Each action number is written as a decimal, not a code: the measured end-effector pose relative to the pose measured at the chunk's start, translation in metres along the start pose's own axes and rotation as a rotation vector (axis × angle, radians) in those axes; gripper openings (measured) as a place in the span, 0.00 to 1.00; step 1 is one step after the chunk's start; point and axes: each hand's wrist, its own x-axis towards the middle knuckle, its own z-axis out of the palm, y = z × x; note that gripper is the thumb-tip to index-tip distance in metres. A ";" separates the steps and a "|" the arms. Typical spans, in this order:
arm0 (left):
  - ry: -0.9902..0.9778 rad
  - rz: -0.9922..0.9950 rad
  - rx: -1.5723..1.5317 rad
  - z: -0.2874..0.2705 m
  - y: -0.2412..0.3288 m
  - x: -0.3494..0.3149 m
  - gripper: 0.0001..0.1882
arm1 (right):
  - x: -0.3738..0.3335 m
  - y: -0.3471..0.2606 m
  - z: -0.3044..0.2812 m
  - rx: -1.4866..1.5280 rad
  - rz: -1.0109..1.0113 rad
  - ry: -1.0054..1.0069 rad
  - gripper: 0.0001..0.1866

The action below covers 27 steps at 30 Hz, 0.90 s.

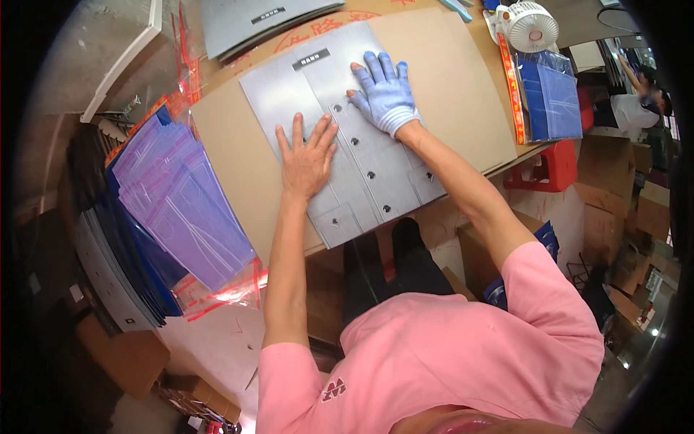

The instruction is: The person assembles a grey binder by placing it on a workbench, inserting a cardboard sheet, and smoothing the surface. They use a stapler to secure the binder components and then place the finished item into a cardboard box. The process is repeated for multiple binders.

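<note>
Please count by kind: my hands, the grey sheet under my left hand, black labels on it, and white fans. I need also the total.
Hands: 2 (left hand, right hand)
Grey sheet: 1
Black label: 1
White fan: 1
Total: 5

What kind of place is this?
Probably a workshop or packing room, though I can't be sure: flat purple things are piled at the left, cardboard boxes stand around, and the left hand and gloved right hand rest on a gray sheet.
</note>
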 end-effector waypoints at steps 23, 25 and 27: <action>0.004 0.011 -0.082 0.001 -0.002 0.003 0.20 | -0.004 -0.002 0.006 -0.029 0.012 0.006 0.31; -0.075 -0.014 -0.136 -0.001 0.002 0.010 0.25 | -0.002 -0.001 0.007 -0.020 0.012 -0.004 0.30; 0.017 0.005 -0.242 0.001 0.014 0.020 0.29 | -0.002 -0.002 0.009 -0.007 -0.001 0.011 0.30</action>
